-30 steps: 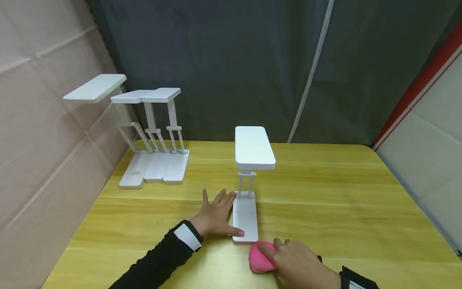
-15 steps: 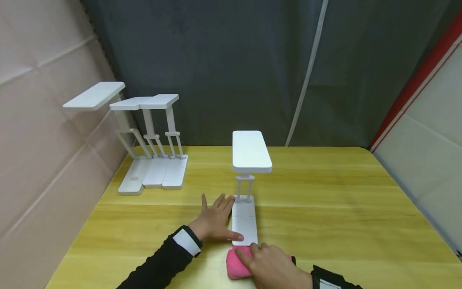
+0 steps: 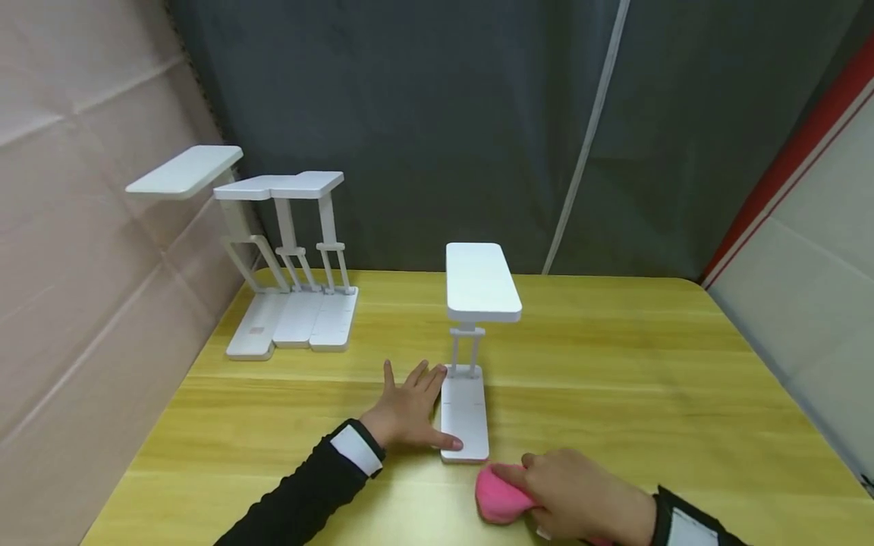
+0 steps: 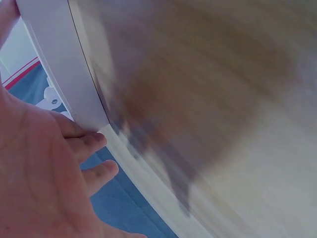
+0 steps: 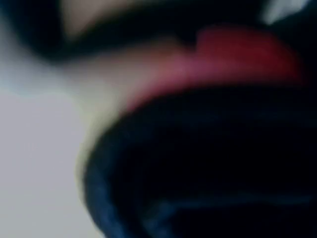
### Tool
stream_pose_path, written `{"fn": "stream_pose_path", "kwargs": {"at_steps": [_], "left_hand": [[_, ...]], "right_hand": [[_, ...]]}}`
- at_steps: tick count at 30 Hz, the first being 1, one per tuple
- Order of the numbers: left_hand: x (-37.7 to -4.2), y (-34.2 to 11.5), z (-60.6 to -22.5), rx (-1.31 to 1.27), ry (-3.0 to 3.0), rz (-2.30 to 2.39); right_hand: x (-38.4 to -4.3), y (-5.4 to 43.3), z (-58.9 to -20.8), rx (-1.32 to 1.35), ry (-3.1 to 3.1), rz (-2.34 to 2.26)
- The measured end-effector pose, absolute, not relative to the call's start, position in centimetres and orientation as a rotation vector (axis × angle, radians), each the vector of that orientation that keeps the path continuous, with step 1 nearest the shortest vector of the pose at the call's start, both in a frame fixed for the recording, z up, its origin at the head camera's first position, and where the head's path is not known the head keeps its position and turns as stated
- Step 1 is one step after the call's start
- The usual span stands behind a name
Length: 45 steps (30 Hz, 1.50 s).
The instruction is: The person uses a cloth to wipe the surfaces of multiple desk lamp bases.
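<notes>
A white folding desk lamp (image 3: 464, 413) stands upright in the middle of the table, its flat head (image 3: 482, 282) tipped toward me. My left hand (image 3: 408, 417) lies with straight, spread fingers along the left side of the lamp's base; its thumb rests on top near the front. In the left wrist view that hand (image 4: 44, 163) has its fingertips at the corner of the base. My right hand (image 3: 580, 493) grips a bunched pink cloth (image 3: 500, 497) just in front of the base's right corner. Dark, blurred shapes fill most of the right wrist view, with some red-pink cloth (image 5: 242, 57) showing.
Several similar white lamps (image 3: 293, 318) stand side by side at the back left, one head (image 3: 187, 173) reaching out toward the left wall. A dark curtain (image 3: 410, 136) hangs behind the wooden table (image 3: 628, 379). Pale sheets close off both sides.
My right hand swept the pink cloth left along the front of the lamp base, then back to the right. The left hand has stayed on the base.
</notes>
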<state>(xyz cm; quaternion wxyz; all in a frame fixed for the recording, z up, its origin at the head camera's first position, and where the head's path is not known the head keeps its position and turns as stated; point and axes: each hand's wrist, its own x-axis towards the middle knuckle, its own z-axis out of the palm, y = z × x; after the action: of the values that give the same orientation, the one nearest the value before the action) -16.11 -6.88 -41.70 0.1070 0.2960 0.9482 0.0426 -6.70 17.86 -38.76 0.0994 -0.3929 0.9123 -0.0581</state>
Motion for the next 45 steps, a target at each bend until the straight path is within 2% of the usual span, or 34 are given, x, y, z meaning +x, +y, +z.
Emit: {"fn": "stream_pose_path", "kwargs": {"at_steps": [5, 12, 17, 31, 37, 45], "left_hand": [[-16.3, -7.2, -41.7, 0.88, 2.757, 0.146], [-16.2, -7.4, -41.5, 0.911, 2.741, 0.108], [-16.2, -7.2, -41.4, 0.914, 2.761, 0.128], [-16.2, -7.1, -41.4, 0.92, 2.754, 0.169], [-16.3, -7.2, -41.4, 0.899, 2.758, 0.14], [-16.3, -7.3, -41.7, 0.893, 2.748, 0.183]], "right_hand": [[-11.0, 18.9, -37.1, -1.158, 2.71, -0.387], [-14.9, 17.3, -39.0, -1.113, 2.957, -0.254], [-14.7, 17.0, -40.0, -1.064, 2.948, -0.255], [-10.3, 18.3, -39.2, -1.221, 2.639, -0.415], [-12.1, 17.7, -38.0, -1.245, 2.523, -0.594], [-15.5, 14.4, -38.8, -1.203, 2.925, -0.439]]}}
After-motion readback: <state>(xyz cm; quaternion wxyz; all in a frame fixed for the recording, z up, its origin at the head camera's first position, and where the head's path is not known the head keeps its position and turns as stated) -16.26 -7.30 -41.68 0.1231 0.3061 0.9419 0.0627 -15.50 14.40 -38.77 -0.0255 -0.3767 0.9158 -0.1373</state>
